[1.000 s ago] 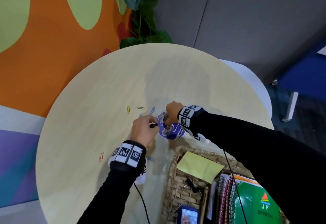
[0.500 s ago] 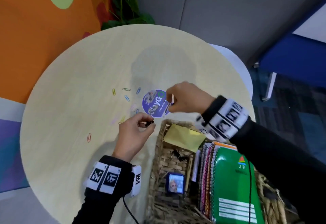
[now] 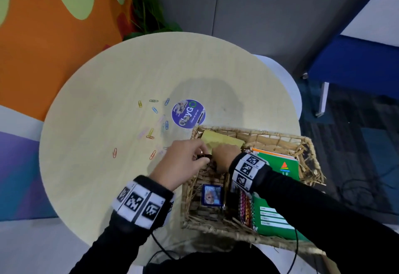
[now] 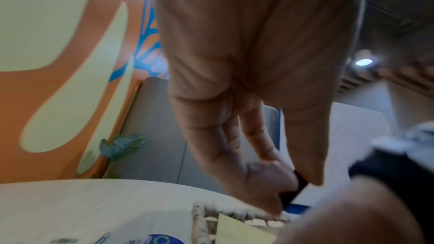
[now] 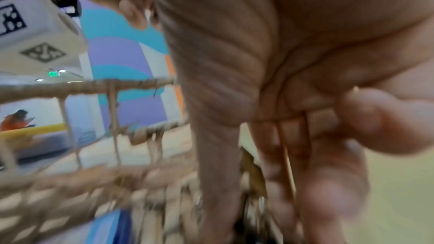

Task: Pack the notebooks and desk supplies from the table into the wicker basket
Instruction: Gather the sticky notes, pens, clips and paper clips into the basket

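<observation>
Loose coloured paper clips [image 3: 152, 132] lay scattered at about 10 o'clock from the wicker basket [image 3: 311, 144], on the round worktop [image 3: 97, 122]. A round purple lid [image 3: 188, 114] sat just beyond the basket's far-left corner. Inside the basket lay a yellow sticky pad [image 3: 224, 142] at 12 o'clock, a green spiral notebook [image 3: 278, 222] at 3 o'clock and a small blue card [image 3: 211, 195] near the front. Over its left rim, the left hand [image 3: 183, 163] pinched a small black clip [image 4: 297, 186] between thumb and fingers. The right hand [image 3: 225, 157] reached down beside it, blocking the basket floor; its fingers [image 5: 281, 155] pointed downward, their grasp unclear.
</observation>
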Demonstrator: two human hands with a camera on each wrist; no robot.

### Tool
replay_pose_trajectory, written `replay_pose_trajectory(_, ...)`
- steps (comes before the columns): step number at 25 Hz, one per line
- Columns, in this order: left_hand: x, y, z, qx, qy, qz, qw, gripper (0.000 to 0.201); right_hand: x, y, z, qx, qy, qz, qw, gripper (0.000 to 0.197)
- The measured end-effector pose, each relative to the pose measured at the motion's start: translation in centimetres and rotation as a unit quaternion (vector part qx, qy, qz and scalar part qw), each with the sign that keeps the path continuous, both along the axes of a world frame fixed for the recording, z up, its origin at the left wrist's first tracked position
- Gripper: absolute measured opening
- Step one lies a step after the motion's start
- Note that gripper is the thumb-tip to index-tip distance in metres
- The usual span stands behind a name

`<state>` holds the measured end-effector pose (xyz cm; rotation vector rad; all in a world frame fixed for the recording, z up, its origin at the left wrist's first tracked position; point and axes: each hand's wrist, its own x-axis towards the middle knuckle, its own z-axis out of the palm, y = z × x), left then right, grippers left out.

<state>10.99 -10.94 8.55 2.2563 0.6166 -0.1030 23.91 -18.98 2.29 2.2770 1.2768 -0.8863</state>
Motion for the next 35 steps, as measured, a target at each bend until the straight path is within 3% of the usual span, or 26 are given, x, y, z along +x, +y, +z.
replay_pose_trajectory(3,2.7,-1.4,-0.1,0.075,0.091,-0.089,0.989,0.015,1.4,-2.7,3.5,0.095,0.007,-0.084,0.992,0.044)
replay_pose_trajectory(7,7.5,-4.1,-1.5,0.079,0.229,-0.176,0.954,0.017,2.2,-10.0,8.2,0.268,-0.003,-0.183,0.946,0.031)
replay_pose_trajectory(11,8.6,-5.9,-2.6,0.135,0.315,-0.220,0.913,0.038,0.5,-15.5,8.4,0.254,0.010,-0.233,0.939,0.034)
replay_pose_trajectory(13,8.1,-7.3,-0.9,0.170,0.347,-0.233,0.892,0.044,0.1,-16.7,7.4,0.245,0.015,-0.244,0.938,0.034)
replay_pose_trajectory(15,8.5,-7.6,-0.5,0.168,0.349,-0.233,0.892,0.041,-0.3,-17.1,7.0,0.247,0.024,-0.244,0.938,0.034)
replay_pose_trajectory(17,8.8,-6.3,-0.4,0.096,0.283,-0.171,0.939,0.026,-1.0,-16.4,7.3,0.258,0.041,-0.236,0.936,0.029)
replay_pose_trajectory(19,7.9,-3.3,-0.7,0.032,0.155,-0.087,0.984,0.017,-1.9,-14.2,8.1,0.301,0.073,-0.224,0.924,0.016)
replay_pose_trajectory(21,4.6,1.1,-0.4,-0.003,0.050,0.037,0.998,0.016,-3.0,-11.0,9.1,0.356,0.102,-0.206,0.906,0.012)
replay_pose_trajectory(24,-3.3,10.0,-3.6,0.030,0.027,0.264,0.964,0.017,-5.7,-4.3,9.9,0.452,0.167,-0.211,0.851,0.009)
replay_pose_trajectory(27,-8.7,15.8,-6.9,0.042,0.103,0.369,0.923,0.014,-8.4,3.1,9.1,0.469,0.242,-0.253,0.811,0.013)
replay_pose_trajectory(31,-9.6,18.1,-10.9,0.007,0.181,0.358,0.916,0.040,-9.5,10.6,4.2,0.408,0.172,-0.269,0.855,0.016)
replay_pose_trajectory(35,-9.0,18.9,-13.2,-0.012,0.203,0.337,0.919,0.030,-9.1,13.4,0.1,0.312,0.093,-0.285,0.901,0.020)
